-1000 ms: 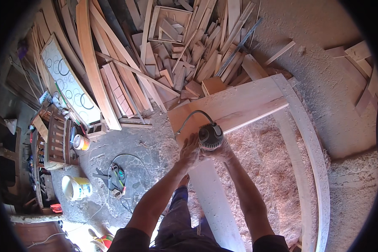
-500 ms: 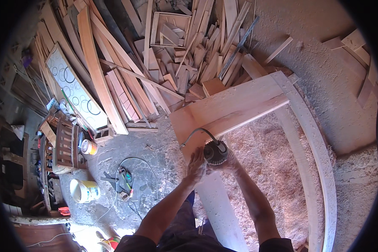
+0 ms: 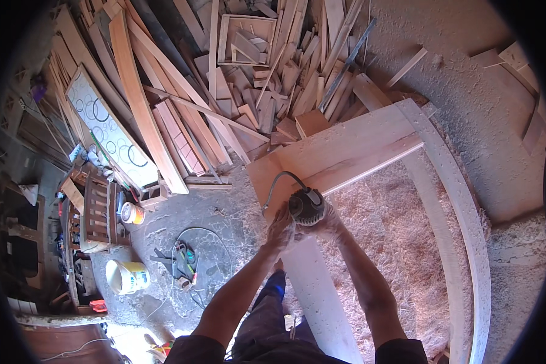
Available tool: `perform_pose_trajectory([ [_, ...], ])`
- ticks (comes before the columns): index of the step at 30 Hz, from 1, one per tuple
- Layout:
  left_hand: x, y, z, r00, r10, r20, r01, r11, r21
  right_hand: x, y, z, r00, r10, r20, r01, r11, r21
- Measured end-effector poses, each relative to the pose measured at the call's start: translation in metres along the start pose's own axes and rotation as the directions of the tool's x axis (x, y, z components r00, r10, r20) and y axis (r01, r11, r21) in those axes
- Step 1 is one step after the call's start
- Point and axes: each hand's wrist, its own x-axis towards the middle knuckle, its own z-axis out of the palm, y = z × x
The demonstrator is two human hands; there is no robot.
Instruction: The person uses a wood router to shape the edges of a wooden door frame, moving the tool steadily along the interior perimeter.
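A corded router [image 3: 306, 207], with a dark vented motor top and a black cable looping off to the left, stands upright over the near-left corner of a large wooden frame [image 3: 352, 141]. My left hand [image 3: 280, 230] is closed against its left side. On the opposite side my right hand [image 3: 329, 223] grips it, fingers partly hidden behind the body. The router's base and bit are out of sight beneath the motor and hands. A pale plank [image 3: 319, 297] of the frame runs from there toward me, and a curved rail [image 3: 452, 182] forms its right side.
Wood shavings [image 3: 388, 242] fill the frame's inside. Beyond it lies a heap of offcuts [image 3: 279, 91] and long boards [image 3: 136, 91]. To the left are a white bucket [image 3: 127, 277], a smaller paint bucket [image 3: 132, 213], a corded tool [image 3: 185, 262] on the floor and a slatted wooden piece [image 3: 97, 209].
The router has shifted slightly away from me and to the left over the corner, both hands moving with it. More of my left leg and foot shows.
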Motion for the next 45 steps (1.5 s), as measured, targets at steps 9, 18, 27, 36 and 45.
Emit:
perform_pose_trajectory([
  [9, 0.018, -0.018, -0.020, 0.997, -0.017, 0.080, 0.014, 1.000, 0.028, 0.013, 0.014, 0.005, 0.990, -0.090, -0.106, 0.061, 0.967, -0.246],
  [18, 0.032, -0.005, -0.029, 0.992, -0.020, 0.121, 0.013, 0.999, 0.051, 0.025, 0.018, 0.006, 0.980, -0.135, -0.146, 0.094, 0.963, -0.254],
  [27, 0.029, 0.042, -0.042, 0.978, 0.023, 0.206, -0.151, 0.760, 0.632, 0.026, 0.021, 0.010, 0.985, -0.042, -0.167, -0.015, 0.946, -0.325],
  [36, 0.041, 0.078, -0.052, 0.939, -0.076, 0.336, -0.255, 0.504, 0.825, 0.024, 0.017, 0.026, 0.928, -0.149, -0.341, 0.003, 0.920, -0.391],
  [45, 0.066, 0.090, -0.032, 0.912, -0.048, 0.407, -0.356, 0.398, 0.845, 0.026, 0.023, -0.001, 0.943, -0.039, -0.331, -0.017, 0.986, -0.166],
])
